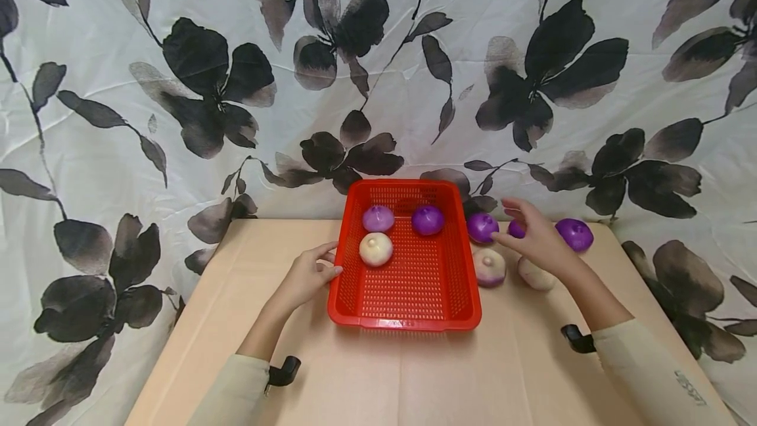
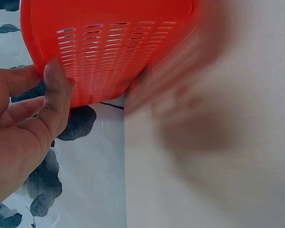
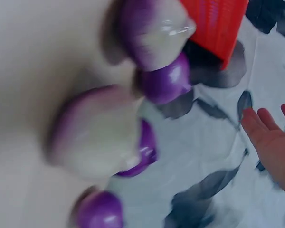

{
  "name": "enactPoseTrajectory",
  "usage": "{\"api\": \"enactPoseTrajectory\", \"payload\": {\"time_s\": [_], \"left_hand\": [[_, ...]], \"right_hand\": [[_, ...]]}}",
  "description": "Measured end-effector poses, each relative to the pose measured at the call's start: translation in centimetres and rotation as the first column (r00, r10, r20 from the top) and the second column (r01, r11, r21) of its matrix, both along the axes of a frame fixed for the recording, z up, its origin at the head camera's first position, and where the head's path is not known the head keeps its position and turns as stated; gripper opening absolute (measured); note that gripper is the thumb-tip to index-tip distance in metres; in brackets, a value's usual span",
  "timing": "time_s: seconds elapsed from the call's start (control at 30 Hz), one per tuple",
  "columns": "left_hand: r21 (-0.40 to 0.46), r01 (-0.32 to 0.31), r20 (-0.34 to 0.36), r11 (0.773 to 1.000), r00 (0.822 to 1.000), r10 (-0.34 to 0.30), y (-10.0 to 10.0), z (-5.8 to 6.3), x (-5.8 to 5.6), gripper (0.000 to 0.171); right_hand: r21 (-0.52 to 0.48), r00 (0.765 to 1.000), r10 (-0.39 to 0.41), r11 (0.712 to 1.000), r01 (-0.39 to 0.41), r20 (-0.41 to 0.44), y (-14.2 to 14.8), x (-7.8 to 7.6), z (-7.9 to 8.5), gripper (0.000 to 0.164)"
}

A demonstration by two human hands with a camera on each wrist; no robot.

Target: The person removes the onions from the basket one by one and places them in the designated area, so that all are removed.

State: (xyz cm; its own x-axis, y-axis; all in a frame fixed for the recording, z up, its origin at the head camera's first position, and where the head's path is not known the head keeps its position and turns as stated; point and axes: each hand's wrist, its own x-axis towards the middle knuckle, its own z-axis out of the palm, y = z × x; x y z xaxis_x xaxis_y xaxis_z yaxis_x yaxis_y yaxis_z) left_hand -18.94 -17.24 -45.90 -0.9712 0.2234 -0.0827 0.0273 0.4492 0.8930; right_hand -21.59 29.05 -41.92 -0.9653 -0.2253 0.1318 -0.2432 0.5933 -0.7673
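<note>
Red slotted basket (image 1: 404,324); inside, two purple onions (image 1: 428,220), one whitish onion (image 1: 375,249).

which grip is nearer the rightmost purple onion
Right. The right grip is just left of that onion; the left grip is farther left, holding the red basket by its left edge.
</note>
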Motion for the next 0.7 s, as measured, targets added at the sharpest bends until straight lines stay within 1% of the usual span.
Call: {"api": "enactPoseTrajectory", "payload": {"time_s": [0.13, 0.2, 0.33, 0.43, 0.57, 0.7], "left_hand": [[-0.002, -0.005, 0.007, 1.000, 1.000, 0.005, 0.0, 0.1, 0.0, 0.062], [-0.001, -0.006, 0.009, 1.000, 1.000, 0.006, 0.0, 0.1, 0.0, 0.063], [-0.002, -0.010, 0.010, 1.000, 1.000, 0.010, 0.0, 0.0, -0.1, 0.063], [-0.001, -0.015, 0.014, 1.000, 1.000, 0.015, 0.0, 0.0, -0.1, 0.063], [-0.002, -0.010, 0.012, 1.000, 1.000, 0.010, 0.0, 0.0, -0.1, 0.063], [-0.009, -0.006, 0.002, 1.000, 1.000, 0.006, -0.1, 0.1, -0.1, 0.063]], "right_hand": [[-0.048, 0.996, 0.086, 0.995, -0.086, 0.009, -2.2, -1.8, 1.1, 0.080], [-0.049, 0.994, 0.110, 0.993, -0.109, 0.019, -3.3, -2.7, 1.5, 0.080], [-0.045, 0.986, 0.157, 0.987, -0.155, 0.050, -5.3, -4.1, 1.8, 0.082], [-0.018, 0.981, 0.181, 0.984, -0.180, 0.070, -6.7, -4.9, 1.9, 0.083], [0.021, 0.971, 0.216, 0.975, -0.219, 0.097, -8.7, -5.5, 2.2, 0.079], [0.045, 0.950, 0.286, 0.955, -0.293, 0.124, -10.8, -6.2, 2.5, 0.072]]}}
